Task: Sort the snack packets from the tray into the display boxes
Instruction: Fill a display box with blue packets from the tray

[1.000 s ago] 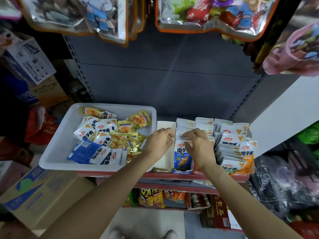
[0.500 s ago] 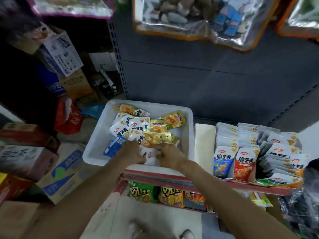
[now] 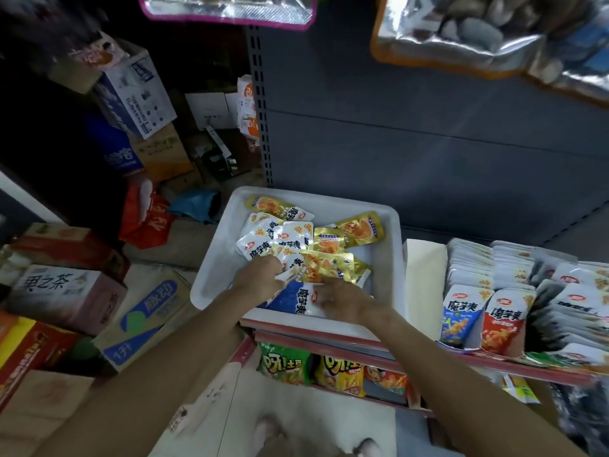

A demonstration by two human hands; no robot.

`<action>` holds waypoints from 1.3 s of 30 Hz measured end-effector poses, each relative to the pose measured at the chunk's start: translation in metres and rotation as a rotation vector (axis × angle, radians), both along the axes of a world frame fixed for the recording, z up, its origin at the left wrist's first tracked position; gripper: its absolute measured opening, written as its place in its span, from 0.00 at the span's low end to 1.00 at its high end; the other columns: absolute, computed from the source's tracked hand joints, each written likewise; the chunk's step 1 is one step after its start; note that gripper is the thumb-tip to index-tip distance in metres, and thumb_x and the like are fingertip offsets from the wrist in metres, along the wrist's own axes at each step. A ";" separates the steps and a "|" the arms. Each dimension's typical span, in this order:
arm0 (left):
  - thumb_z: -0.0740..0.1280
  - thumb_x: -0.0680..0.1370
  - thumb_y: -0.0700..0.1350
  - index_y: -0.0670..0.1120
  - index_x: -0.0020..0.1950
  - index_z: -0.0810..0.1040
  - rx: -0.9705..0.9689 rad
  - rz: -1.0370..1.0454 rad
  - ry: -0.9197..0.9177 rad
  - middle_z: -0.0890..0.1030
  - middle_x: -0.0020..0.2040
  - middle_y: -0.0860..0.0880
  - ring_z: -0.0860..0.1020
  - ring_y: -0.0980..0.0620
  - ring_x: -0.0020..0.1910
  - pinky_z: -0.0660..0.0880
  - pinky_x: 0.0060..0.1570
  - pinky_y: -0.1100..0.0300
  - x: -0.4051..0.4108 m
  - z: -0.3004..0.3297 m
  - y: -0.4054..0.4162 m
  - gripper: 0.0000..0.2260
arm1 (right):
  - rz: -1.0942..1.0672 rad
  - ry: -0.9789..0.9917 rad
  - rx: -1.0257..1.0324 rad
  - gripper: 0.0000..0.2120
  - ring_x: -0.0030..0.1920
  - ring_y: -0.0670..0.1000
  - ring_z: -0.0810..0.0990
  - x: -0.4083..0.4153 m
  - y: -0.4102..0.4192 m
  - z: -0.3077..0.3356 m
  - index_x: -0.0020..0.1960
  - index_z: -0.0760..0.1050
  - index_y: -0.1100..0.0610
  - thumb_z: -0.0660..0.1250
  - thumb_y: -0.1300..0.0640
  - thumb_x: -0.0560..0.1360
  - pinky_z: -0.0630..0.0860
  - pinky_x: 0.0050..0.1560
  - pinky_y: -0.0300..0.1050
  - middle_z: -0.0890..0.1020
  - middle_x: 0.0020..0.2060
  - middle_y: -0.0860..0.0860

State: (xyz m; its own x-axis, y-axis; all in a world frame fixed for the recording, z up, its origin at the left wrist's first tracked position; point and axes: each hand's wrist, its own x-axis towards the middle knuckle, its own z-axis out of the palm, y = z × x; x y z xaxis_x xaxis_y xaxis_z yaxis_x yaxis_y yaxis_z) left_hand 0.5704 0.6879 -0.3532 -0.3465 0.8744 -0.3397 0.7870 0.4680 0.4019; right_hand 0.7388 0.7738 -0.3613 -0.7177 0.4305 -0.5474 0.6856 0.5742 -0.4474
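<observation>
Both hands work inside the white tray (image 3: 214,285): the left hand (image 3: 260,278) curls over white packets (image 3: 280,240), its grip unclear; the right hand (image 3: 339,300) rests flat-fingered on a blue packet (image 3: 290,300). Overlapping gold packets (image 3: 326,263) could be dragged along and mis-sorted into the display boxes (image 3: 461,319) right of the tray.

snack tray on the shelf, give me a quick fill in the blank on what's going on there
1. Both hands reach into the white ____, left hand and right hand.
2. The packet under the hands is white and ____.
3. The display boxes stand to the ____ of the tray.

Missing words: tray; blue; right
</observation>
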 end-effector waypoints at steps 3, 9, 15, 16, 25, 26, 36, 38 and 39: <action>0.73 0.72 0.47 0.43 0.30 0.69 0.141 0.061 -0.120 0.69 0.29 0.47 0.68 0.51 0.30 0.60 0.33 0.59 0.001 0.012 0.000 0.17 | -0.108 0.167 -0.035 0.23 0.69 0.57 0.68 0.003 0.001 0.009 0.73 0.63 0.57 0.61 0.58 0.79 0.66 0.67 0.48 0.68 0.70 0.55; 0.69 0.75 0.46 0.46 0.38 0.72 0.453 0.096 -0.207 0.73 0.33 0.46 0.69 0.51 0.33 0.60 0.30 0.65 0.027 0.062 0.012 0.09 | -0.288 0.578 -0.038 0.15 0.52 0.48 0.77 0.018 0.007 0.049 0.63 0.73 0.55 0.64 0.62 0.77 0.70 0.48 0.32 0.79 0.56 0.50; 0.71 0.74 0.43 0.48 0.42 0.74 0.632 0.129 -0.562 0.82 0.39 0.54 0.81 0.57 0.36 0.76 0.36 0.63 0.074 0.091 0.035 0.06 | -0.545 0.818 -0.074 0.11 0.35 0.45 0.76 0.064 0.026 0.072 0.33 0.74 0.55 0.69 0.62 0.74 0.73 0.37 0.46 0.79 0.30 0.51; 0.72 0.73 0.42 0.48 0.44 0.74 0.615 0.112 -0.597 0.83 0.41 0.53 0.81 0.57 0.39 0.77 0.38 0.66 0.082 0.091 0.041 0.07 | -0.582 0.843 -0.089 0.10 0.34 0.42 0.77 0.075 0.028 0.078 0.35 0.75 0.55 0.69 0.64 0.74 0.75 0.37 0.42 0.80 0.30 0.48; 0.71 0.74 0.38 0.44 0.40 0.73 0.552 -0.089 -0.524 0.79 0.36 0.51 0.79 0.56 0.37 0.77 0.46 0.56 0.179 0.084 0.092 0.07 | -0.781 0.893 -0.037 0.03 0.41 0.49 0.82 0.183 0.053 0.088 0.44 0.79 0.61 0.67 0.65 0.75 0.78 0.47 0.55 0.83 0.39 0.56; 0.71 0.74 0.38 0.44 0.40 0.73 0.545 -0.106 -0.523 0.79 0.36 0.52 0.79 0.56 0.37 0.78 0.46 0.54 0.189 0.082 0.096 0.07 | -0.802 0.882 -0.021 0.04 0.41 0.50 0.81 0.194 0.053 0.088 0.45 0.78 0.66 0.67 0.64 0.75 0.78 0.46 0.55 0.82 0.40 0.61; 0.68 0.74 0.37 0.44 0.55 0.75 0.623 -0.113 -0.413 0.78 0.42 0.52 0.76 0.64 0.36 0.72 0.39 0.72 0.236 0.066 0.110 0.10 | -0.860 0.652 0.100 0.14 0.38 0.65 0.77 0.240 0.068 0.041 0.42 0.72 0.70 0.71 0.58 0.72 0.77 0.41 0.59 0.78 0.37 0.67; 0.67 0.74 0.35 0.43 0.53 0.76 0.605 -0.137 -0.335 0.78 0.45 0.49 0.75 0.63 0.35 0.70 0.36 0.72 0.236 0.063 0.111 0.09 | -0.858 0.625 0.131 0.14 0.33 0.57 0.71 0.237 0.067 0.041 0.39 0.70 0.69 0.70 0.60 0.73 0.71 0.37 0.48 0.73 0.32 0.61; 0.67 0.74 0.34 0.42 0.52 0.76 0.605 -0.139 -0.306 0.79 0.46 0.48 0.74 0.62 0.35 0.70 0.36 0.72 0.236 0.061 0.111 0.09 | -0.851 0.621 0.143 0.14 0.32 0.52 0.66 0.234 0.067 0.042 0.36 0.69 0.68 0.70 0.61 0.73 0.66 0.35 0.44 0.70 0.30 0.58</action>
State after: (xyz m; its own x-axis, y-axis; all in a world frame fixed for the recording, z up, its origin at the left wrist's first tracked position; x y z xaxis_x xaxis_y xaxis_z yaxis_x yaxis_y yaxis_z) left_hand 0.8061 0.7987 -0.2918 -0.1833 0.9705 0.1569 0.6331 -0.0055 0.7741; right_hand 0.9732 0.8407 -0.3189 -0.2862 0.9536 -0.0932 0.5613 0.0880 -0.8229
